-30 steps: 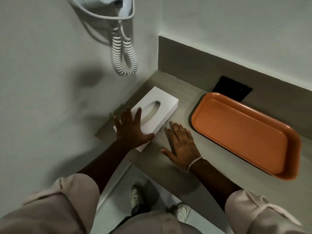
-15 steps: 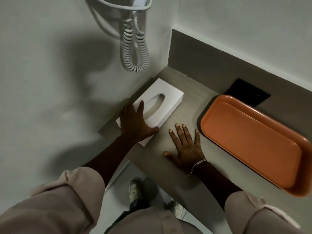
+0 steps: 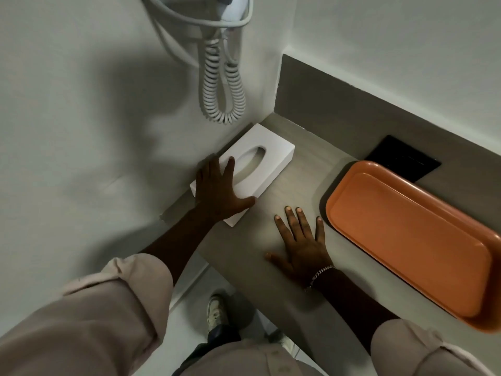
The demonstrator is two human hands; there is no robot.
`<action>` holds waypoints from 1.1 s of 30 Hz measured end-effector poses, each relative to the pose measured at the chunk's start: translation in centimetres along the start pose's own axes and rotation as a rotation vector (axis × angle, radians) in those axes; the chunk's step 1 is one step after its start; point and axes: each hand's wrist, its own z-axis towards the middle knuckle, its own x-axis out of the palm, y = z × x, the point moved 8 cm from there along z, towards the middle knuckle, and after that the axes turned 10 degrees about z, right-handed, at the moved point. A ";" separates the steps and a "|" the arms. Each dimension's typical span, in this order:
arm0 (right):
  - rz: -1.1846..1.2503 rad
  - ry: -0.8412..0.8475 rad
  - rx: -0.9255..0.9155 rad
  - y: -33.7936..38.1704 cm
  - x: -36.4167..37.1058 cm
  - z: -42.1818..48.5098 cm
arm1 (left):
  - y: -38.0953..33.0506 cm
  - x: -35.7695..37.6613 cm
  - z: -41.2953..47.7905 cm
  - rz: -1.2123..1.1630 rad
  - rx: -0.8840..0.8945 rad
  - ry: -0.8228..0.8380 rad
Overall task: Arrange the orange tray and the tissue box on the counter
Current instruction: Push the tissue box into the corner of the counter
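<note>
A white tissue box point(image 3: 260, 164) with an oval slot lies on the grey counter point(image 3: 295, 169), its long side against the left wall. My left hand point(image 3: 219, 191) rests flat on the box's near end, fingers spread over its top and thumb at its right edge. To the right, an empty orange tray point(image 3: 412, 240) lies along the back of the counter. Between the box and the tray my right hand point(image 3: 301, 240) lies flat on the counter with fingers apart, holding nothing and a little short of the tray's near corner.
A wall-mounted hair dryer with a coiled white cord point(image 3: 222, 77) hangs above the box's far end. A black panel point(image 3: 404, 158) is set in the grey backsplash behind the tray. The counter's front edge runs just in front of my wrists, with my shoe point(image 3: 217, 313) below.
My left hand has slid the tissue box towards the left wall and the corner. My right hand has moved right, away from the box and nearer the tray, and now lies flat.
</note>
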 end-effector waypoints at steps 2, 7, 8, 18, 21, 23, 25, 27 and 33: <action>0.044 0.021 -0.003 0.2 -0.3 0.9 | -0.3 -0.7 -1.3 0.010 0.098 -0.076; 0.120 -0.099 -0.173 3.8 -4.7 4.7 | -0.4 -0.2 -7.4 0.020 0.289 -0.265; 0.103 -0.123 -0.205 4.5 -5.4 5.5 | -0.2 0.3 -8.2 0.043 0.313 -0.266; 0.005 -0.046 -0.273 4.7 -5.9 9.5 | 0.6 3.2 -6.6 0.122 0.364 -0.207; -0.011 -0.013 -0.231 3.9 -6.1 10.7 | 0.4 3.0 -5.2 0.108 0.384 -0.201; -0.026 0.016 -0.207 3.2 -6.5 11.7 | 0.1 2.5 -3.9 0.094 0.408 -0.190; -0.048 0.046 -0.191 2.5 -6.8 12.6 | 0.0 2.2 -2.7 0.093 0.429 -0.181; -0.066 0.060 -0.184 2.0 -7.3 13.4 | -0.4 2.0 -1.6 0.099 0.445 -0.177; -0.061 0.084 -0.164 0.3 -8.5 15.4 | -2.1 2.2 0.8 0.081 0.438 -0.157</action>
